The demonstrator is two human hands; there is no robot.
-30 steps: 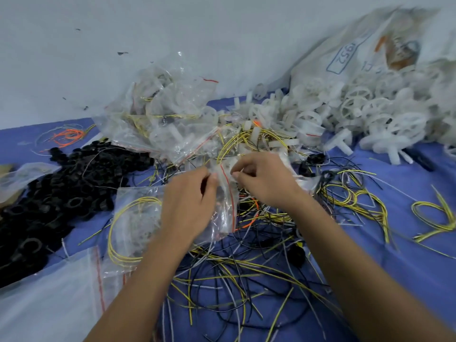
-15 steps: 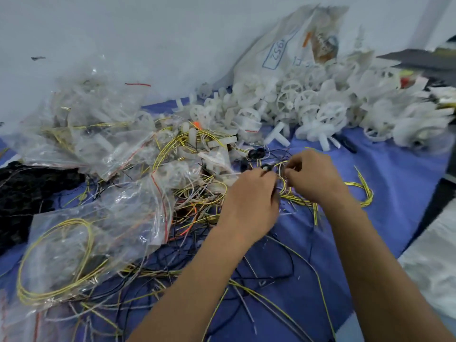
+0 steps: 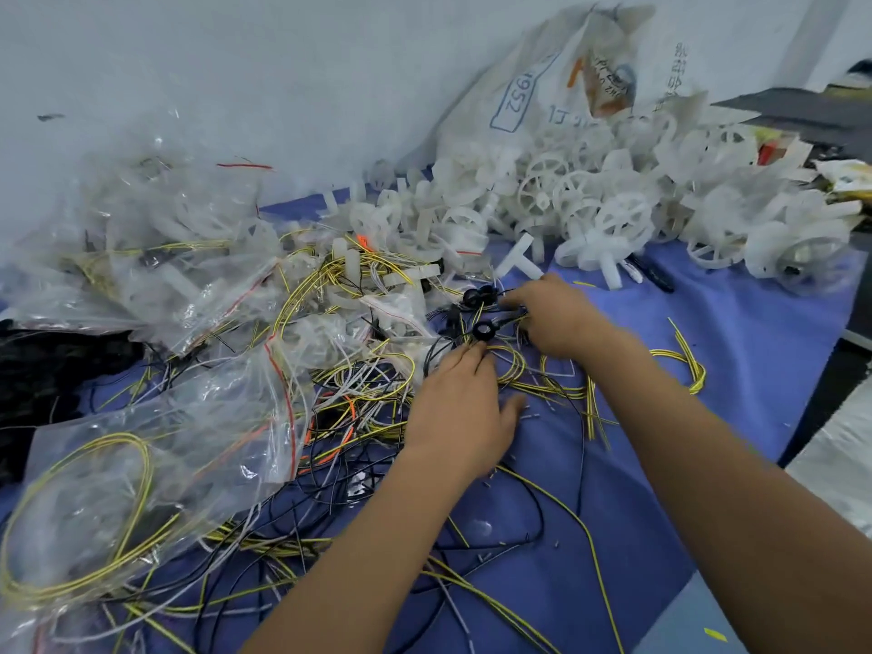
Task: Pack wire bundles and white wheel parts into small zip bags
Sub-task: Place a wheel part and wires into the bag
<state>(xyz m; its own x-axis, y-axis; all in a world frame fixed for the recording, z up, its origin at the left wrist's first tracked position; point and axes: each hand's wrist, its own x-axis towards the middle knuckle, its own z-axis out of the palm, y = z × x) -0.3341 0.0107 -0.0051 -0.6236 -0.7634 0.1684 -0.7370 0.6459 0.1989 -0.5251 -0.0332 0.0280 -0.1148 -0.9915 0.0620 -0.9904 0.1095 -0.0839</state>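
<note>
A person's two hands work into a tangle of yellow-striped and black wires [image 3: 514, 370] on a blue-covered table [image 3: 755, 351]. The left hand [image 3: 460, 408] lies palm down on the wires with fingertips reaching toward a small black ring [image 3: 482, 330]; whether they pinch a strand cannot be told, as motion blur hides the tips. The right hand [image 3: 559, 318] is curled over the wires just beside a second black ring [image 3: 479, 296], its fingers apparently closed on a few strands.

The likeliest trouble, judging from the snarl, is that lifting one bundle drags neighbouring strands and rings along, since yellow, black and white leads cross each other everywhere beneath the hands. A hard tug could also pull loose wires off the table's right edge, where a separate yellow loop [image 3: 684, 361] lies near the drop.

The white wheel parts [image 3: 623, 219] are heaped along the wall beyond the hands, spilling from a printed woven sack [image 3: 557, 96]. Filled zip bags [image 3: 155, 257] are piled at left, and a bag holding a coiled yellow wire bundle [image 3: 94, 502] lies in the near left corner, its red seal line visible. A mass of black parts [image 3: 52, 370] sits at the far left edge. Two dark pens [image 3: 653, 276] lie beside the wheels. No empty zip bag is plainly within reach of either hand; the filled ones and the loose wire crowd the space between.
</note>
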